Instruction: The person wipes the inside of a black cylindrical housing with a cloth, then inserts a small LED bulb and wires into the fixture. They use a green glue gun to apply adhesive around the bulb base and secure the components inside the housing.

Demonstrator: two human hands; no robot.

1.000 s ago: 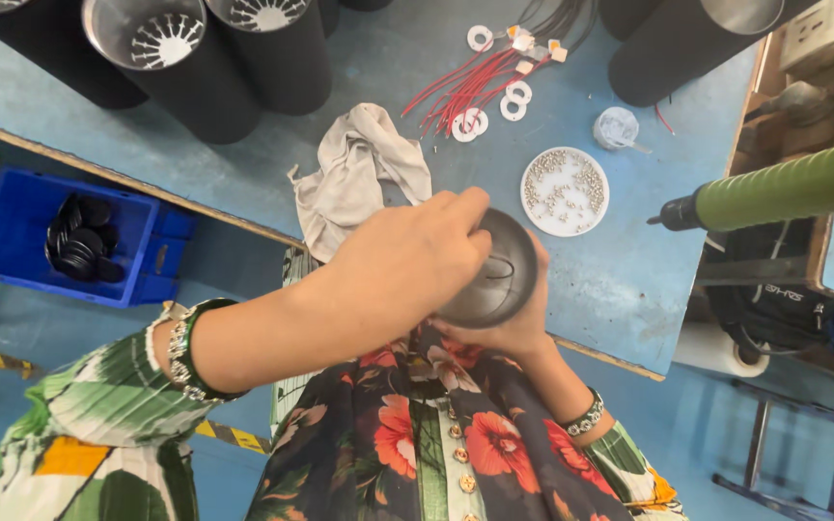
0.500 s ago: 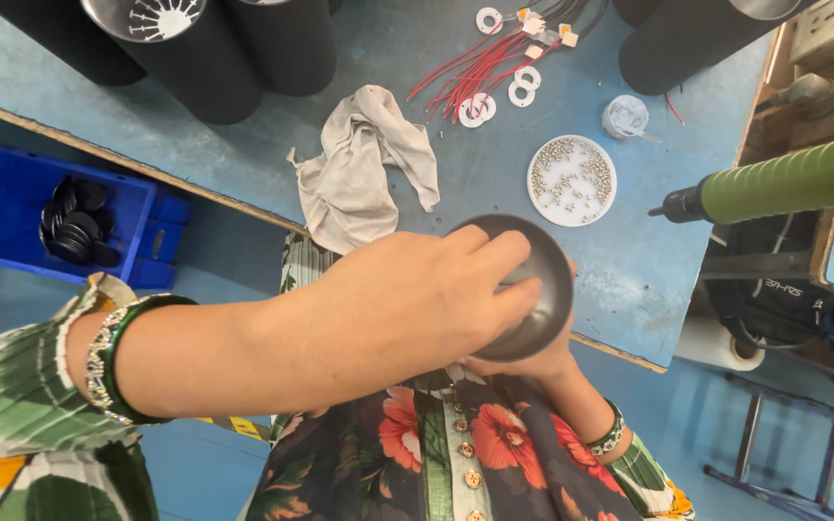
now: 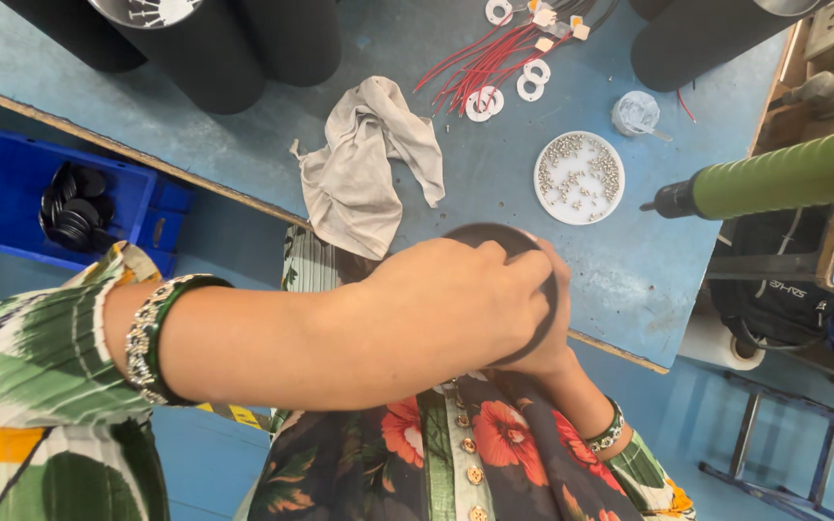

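Left hand: I see my left hand (image 3: pixel 456 299) on top of the round black part (image 3: pixel 504 280). Its fingers (image 3: pixel 523 275) are curled down over the part and grip it from above.
Right hand: My right hand (image 3: pixel 547 347) is under the part. Most of it is hidden, so I only see the edge of it and the wrist with a bracelet. It cups the part from below. I cannot tell how its fingers lie.
Round black part: It is dark and round like a lid or cap. It is held up in the air between my two hands, in front of my flowery shirt, just over the near edge of the bench (image 3: pixel 243 145).
Cloth: A crumpled grey cloth (image 3: pixel 364 169) lies on the bench, near my left hand but apart from it.
White dish: A small round white dish (image 3: pixel 579 178) full of little silver bits sits on the bench, beyond the part.
Red wires: A bunch of red wires (image 3: pixel 480 63) and white rings (image 3: pixel 483 103) lie further back.
Green tool: A green tool (image 3: pixel 774 178) hangs in from the right, with its dark tip near the dish.
Blue bin: A blue bin (image 3: pixel 12 193) with more black round parts stands low on the left, beside the bench.
Black tubes: Big black tubes (image 3: pixel 214 48) stand at the back of the bench.
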